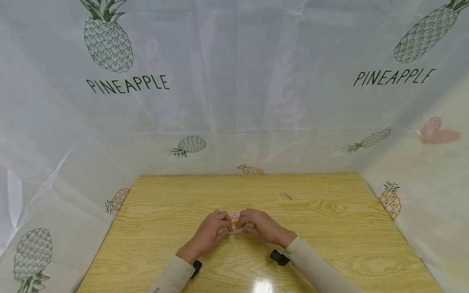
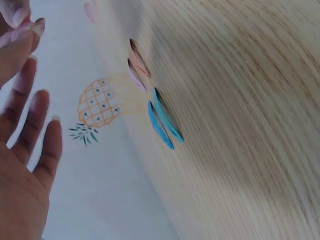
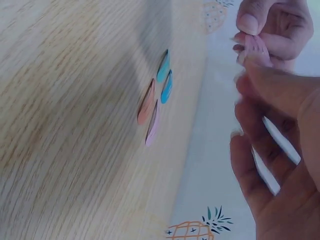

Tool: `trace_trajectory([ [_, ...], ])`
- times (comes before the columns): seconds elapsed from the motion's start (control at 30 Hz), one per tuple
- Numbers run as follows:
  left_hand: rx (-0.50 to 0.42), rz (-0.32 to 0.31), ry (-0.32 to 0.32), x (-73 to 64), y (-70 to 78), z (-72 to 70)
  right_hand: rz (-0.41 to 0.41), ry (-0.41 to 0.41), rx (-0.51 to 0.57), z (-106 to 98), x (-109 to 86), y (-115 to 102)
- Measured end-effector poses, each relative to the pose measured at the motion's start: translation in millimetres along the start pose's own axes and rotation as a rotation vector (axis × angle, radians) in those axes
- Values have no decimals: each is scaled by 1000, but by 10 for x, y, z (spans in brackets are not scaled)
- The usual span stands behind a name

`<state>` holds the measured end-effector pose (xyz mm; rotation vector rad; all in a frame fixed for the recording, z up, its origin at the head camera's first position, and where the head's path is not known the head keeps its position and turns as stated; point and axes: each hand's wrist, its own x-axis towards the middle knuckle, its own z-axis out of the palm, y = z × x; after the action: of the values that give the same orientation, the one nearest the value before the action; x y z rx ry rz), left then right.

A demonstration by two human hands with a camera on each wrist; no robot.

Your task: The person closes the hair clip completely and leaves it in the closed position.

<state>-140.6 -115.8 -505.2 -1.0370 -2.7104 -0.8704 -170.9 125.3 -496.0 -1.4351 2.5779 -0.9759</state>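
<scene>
A pale pink hair clip [image 3: 257, 49] is held between both hands, above the wooden table. My left hand [image 1: 211, 230] pinches one end of it between thumb and fingertips. From the other side, my right hand [image 1: 261, 223] pinches it too, its remaining fingers spread loosely in the right wrist view. Just beyond the hands, several snap hair clips lie on the table: an orange clip [image 3: 146, 104], a lilac clip [image 3: 153, 124], a blue clip [image 3: 167, 89] and a teal clip [image 3: 163, 67]. In the head view, fingers hide most of this group.
Farther back and to the right, a small pinkish clip [image 1: 286, 196] lies by itself on the table [image 1: 176, 195]. A pale curtain [image 1: 256, 101] printed with pineapples surrounds the table's back and sides. Black devices [image 1: 279, 257] sit at both wrists.
</scene>
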Motion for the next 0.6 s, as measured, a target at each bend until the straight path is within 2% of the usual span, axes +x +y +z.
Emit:
trace_trajectory([
  [0.13, -13, 6, -28, -6, -5, -14, -24, -16, 4, 1, -8, 5],
  [0.2, -33, -17, -39, -11, -8, -15, -26, -10, -1, 6, -18, 4],
  [0.43, -135, -120, -41, -26, -13, -13, -53, 88, -31, 56, -32, -1],
  [0.6, -231, -151, -36, -33, -28, 9, -109, 151, -111, 87, -7, -6],
])
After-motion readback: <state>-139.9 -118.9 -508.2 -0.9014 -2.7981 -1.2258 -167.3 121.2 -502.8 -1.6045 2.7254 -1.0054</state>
